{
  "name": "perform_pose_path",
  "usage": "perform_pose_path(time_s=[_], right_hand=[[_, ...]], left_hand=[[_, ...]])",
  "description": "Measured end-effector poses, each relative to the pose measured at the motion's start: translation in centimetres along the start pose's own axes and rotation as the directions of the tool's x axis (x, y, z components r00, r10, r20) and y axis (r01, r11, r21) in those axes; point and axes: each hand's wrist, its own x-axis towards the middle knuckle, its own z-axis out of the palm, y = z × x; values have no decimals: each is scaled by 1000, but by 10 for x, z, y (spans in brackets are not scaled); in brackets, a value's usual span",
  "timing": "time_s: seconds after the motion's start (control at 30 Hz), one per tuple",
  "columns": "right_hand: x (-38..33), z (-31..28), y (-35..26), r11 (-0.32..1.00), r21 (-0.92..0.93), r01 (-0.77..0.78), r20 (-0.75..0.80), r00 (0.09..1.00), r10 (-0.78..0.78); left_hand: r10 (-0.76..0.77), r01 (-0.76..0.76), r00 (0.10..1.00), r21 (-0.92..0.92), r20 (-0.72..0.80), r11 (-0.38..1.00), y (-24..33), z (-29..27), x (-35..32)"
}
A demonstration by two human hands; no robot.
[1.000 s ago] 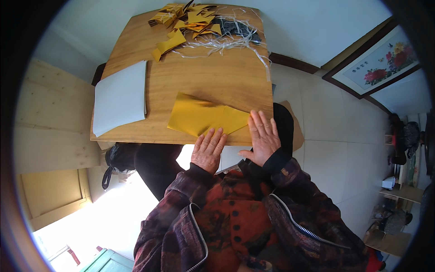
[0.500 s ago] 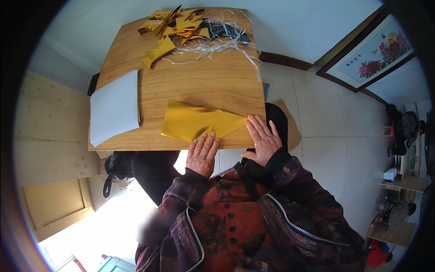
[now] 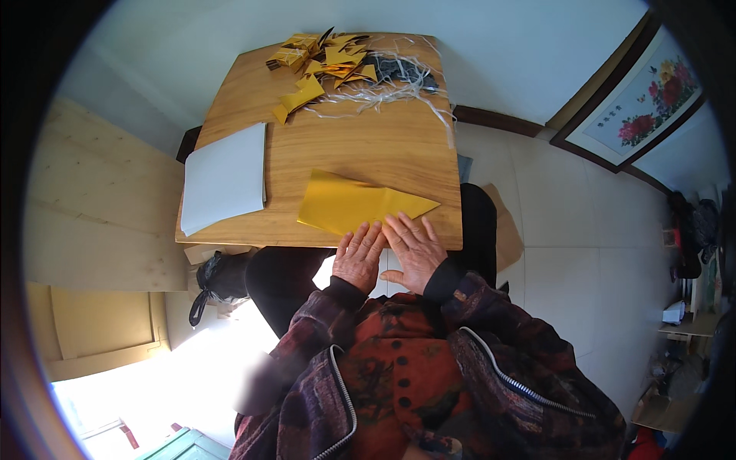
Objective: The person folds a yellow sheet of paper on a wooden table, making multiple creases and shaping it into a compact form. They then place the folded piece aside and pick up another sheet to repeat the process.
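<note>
Yellow paper (image 3: 360, 205), folded into a long shape with a point toward the person's right, lay near the front edge of the wooden table (image 3: 345, 146). Both hands rested flat at that edge, side by side: the left hand (image 3: 358, 258) and the right hand (image 3: 415, 251), fingers spread and straight, gripping nothing, their tips touching the sheet's near border (palms hung just off the tabletop). To the left of the sheet sat a stack of white paper (image 3: 225, 178), well apart from it. At the far end lay a heap of small folded yellow pieces (image 3: 322, 63) beside a tangle of pale straw-like strips (image 3: 383, 93). A framed flower picture (image 3: 642, 98) leaned against the wall.
</note>
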Motion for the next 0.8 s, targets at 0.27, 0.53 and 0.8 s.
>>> perform_pose_path(time_s=[0.27, 0.53, 0.8], right_hand=[[-16, -16, 54, 970, -86, -228, -44, 973, 225], [-33, -28, 47, 971, 149, -186, -366, 902, 229], [-50, -16, 15, 898, 427, -108, -77, 985, 155]], left_hand=[[-17, 18, 999, -7, 48, 1000, 2, -4, 0], [-30, 39, 985, -49, 173, 998, 4, -35, 33], [110, -124, 917, 12, 383, 992, -6, -37, 114]])
